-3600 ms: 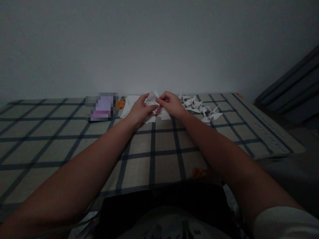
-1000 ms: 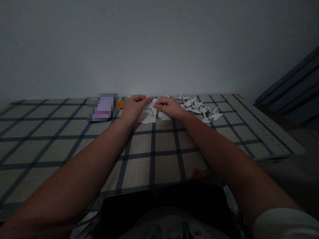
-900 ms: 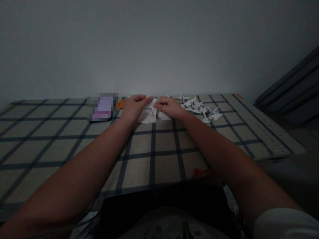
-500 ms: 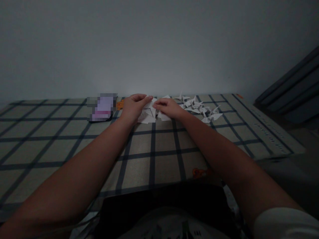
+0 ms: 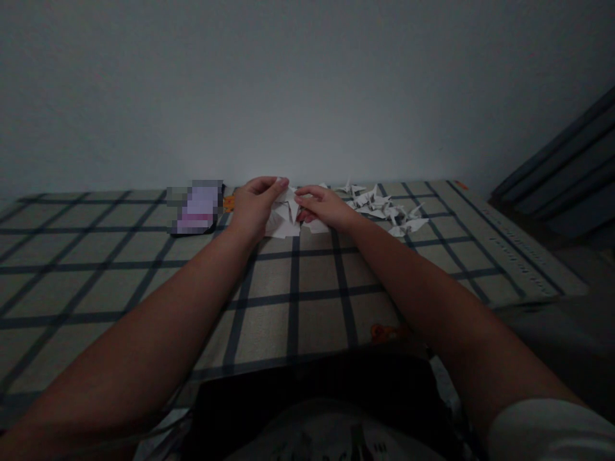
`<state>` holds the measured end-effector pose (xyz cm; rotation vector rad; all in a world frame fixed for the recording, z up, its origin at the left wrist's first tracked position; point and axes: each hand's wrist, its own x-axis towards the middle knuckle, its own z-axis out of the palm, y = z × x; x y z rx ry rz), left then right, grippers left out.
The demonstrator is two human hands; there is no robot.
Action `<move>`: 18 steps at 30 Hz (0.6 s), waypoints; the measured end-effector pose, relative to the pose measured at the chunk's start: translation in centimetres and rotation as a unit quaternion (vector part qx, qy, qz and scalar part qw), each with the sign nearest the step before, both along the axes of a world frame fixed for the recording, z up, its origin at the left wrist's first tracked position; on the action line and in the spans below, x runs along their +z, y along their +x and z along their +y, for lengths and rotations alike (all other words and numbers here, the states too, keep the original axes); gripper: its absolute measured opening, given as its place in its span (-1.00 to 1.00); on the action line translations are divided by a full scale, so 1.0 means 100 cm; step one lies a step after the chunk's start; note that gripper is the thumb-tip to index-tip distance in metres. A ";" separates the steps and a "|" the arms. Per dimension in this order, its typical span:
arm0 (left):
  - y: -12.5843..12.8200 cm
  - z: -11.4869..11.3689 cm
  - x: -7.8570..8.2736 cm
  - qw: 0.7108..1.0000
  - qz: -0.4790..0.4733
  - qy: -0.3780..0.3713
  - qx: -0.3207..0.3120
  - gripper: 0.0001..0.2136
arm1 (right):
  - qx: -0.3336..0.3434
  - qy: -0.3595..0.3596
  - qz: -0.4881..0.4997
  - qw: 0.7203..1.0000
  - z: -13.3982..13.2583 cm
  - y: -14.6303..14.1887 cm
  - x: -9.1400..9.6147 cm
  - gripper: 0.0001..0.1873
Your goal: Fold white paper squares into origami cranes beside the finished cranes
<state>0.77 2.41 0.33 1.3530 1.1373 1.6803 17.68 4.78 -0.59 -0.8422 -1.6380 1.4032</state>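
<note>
A small piece of folded white paper (image 5: 291, 200) is pinched between the thumb and fingers of my left hand (image 5: 257, 203), near the back of the table. At its right edge is my right hand (image 5: 324, 206). The right thumb and index finger are slightly apart, their tips close to the folds; whether they touch the paper is hard to see. Flat white paper sheets (image 5: 283, 228) lie on the cloth beneath both hands. To the right of my right hand, several folded paper cranes (image 5: 379, 203) sit in a loose group.
A phone (image 5: 198, 208) with a lit, blurred screen rests at the left, beside an orange object (image 5: 229, 203). Another orange item (image 5: 384, 332) lies near the front edge. The checked tablecloth (image 5: 269, 320) runs back to a plain wall (image 5: 307, 89).
My left hand has moved slightly up and left with the folded paper. The right hand's fingers, earlier pinched on the paper, have parted a little.
</note>
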 end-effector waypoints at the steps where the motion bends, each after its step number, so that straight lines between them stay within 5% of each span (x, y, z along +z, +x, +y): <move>1: 0.000 -0.001 0.000 1.000 0.002 0.000 0.002 -0.62 | 0.003 -0.006 0.011 1.000 -0.001 0.000 0.000 -0.87; 12: -0.003 0.006 -0.004 1.000 0.009 -0.007 0.004 -0.60 | 0.004 0.038 0.004 0.999 -0.002 0.002 0.003 -0.96; 18: -0.004 0.013 -0.009 0.996 -0.054 -0.033 -0.056 -0.56 | -0.088 0.024 0.080 0.993 0.004 0.003 0.004 -0.93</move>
